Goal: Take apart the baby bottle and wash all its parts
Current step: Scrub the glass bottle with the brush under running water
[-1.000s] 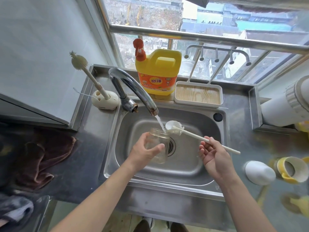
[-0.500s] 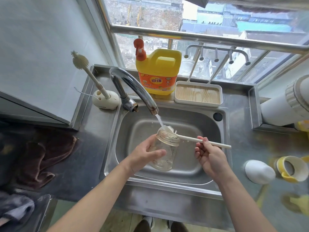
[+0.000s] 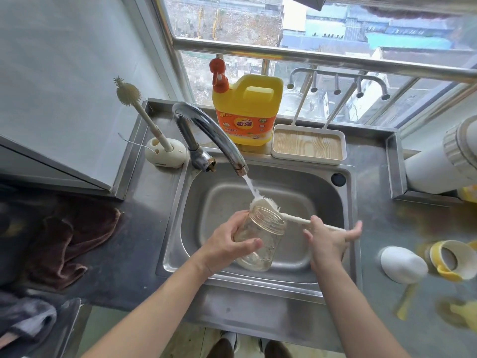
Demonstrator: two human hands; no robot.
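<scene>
My left hand (image 3: pixel 227 244) grips the clear bottle body (image 3: pixel 260 239) over the steel sink (image 3: pixel 333 202), its open mouth tilted up and away from me. My right hand (image 3: pixel 327 241) holds the thin white handle of a bottle brush (image 3: pixel 265 204). The brush's white head lies at the far rim of the bottle mouth, under the stream of water from the tap (image 3: pixel 206 133). On the counter to the right lie a white cap (image 3: pixel 402 264) and a yellow collar ring (image 3: pixel 449 259). More yellow parts (image 3: pixel 462 313) lie blurred near the right front corner.
A yellow detergent jug (image 3: pixel 246 112) and a wood-patterned tray (image 3: pixel 308 144) stand behind the sink. A second brush in a cream holder (image 3: pixel 165 153) stands left of the tap. A brown cloth (image 3: pixel 69 241) lies on the left counter, a large white appliance (image 3: pixel 444 161) at far right.
The bottle has risen and tilted its mouth up toward the tap. The brush head has moved from above the drain to the bottle's rim, and my right hand has shifted along the handle.
</scene>
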